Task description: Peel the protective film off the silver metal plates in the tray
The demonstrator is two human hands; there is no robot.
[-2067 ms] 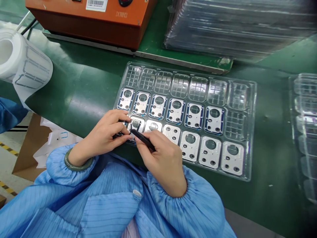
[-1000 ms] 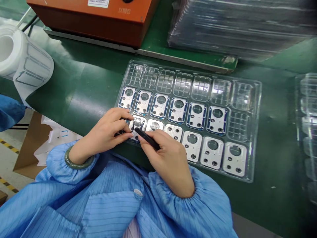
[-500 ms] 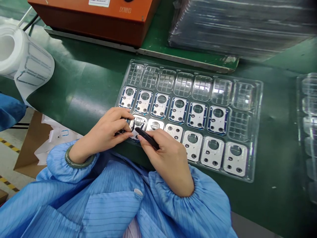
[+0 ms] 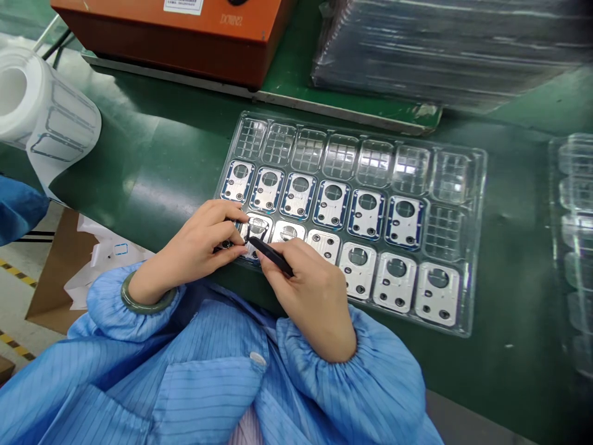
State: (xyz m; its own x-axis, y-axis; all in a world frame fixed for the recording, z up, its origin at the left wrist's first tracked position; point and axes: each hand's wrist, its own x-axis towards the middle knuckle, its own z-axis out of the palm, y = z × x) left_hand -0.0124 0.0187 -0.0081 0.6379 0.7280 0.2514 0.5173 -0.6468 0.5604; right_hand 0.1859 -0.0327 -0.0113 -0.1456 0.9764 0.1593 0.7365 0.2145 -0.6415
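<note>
My right hand is closed round black tweezers, whose tip points left at a small dark piece by my left fingertips. My left hand has its fingers curled round a silver plate, mostly hidden beneath them, at the near left of a clear tray. Beside the fingertips lies another silver plate with a round window. The tray's middle row holds silver plates with blue edges; the near row holds plain silver plates. Grid-bottomed pockets make up the far row.
A white roll of blue-outlined stickers stands at the left. Behind the tray are an orange box and a stack of clear trays on a green board. Another clear tray lies at the right edge. A cardboard box sits lower left.
The tweezers and my right hand have shifted slightly left, bringing the tip closer to my left fingertips. The tray appears slightly further left in view. My left hand has barely moved.
</note>
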